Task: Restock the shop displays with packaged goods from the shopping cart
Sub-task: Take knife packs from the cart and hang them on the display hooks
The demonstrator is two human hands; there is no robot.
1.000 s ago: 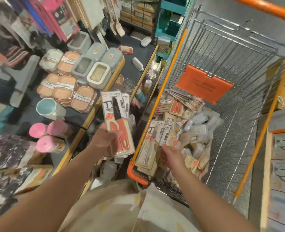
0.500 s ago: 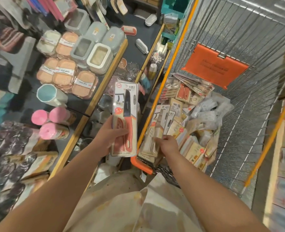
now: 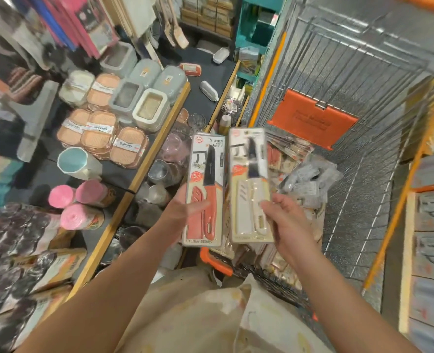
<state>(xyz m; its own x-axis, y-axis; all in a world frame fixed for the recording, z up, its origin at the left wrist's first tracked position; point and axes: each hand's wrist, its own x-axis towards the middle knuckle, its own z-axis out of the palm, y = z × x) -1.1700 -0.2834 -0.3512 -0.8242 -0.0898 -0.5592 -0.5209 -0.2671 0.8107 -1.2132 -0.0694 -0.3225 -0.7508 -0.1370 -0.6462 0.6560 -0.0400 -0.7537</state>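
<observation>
Now the shopping cart stands right of the crowded counter. Left hand grips the orange knife pack, right hand pinches the white knife pack; either card could slip onto the glassware below.

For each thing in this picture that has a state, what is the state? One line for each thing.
left hand: holds the orange knife pack, thumb across its front.
right hand: holds the white knife pack by its lower edge.
orange knife pack: sealed, upright, held beside the white one.
white knife pack: sealed, lifted above the cart, blurred.
shopping cart: near end piled with packaged goods.
blue cup: open, lying on its side.
</observation>
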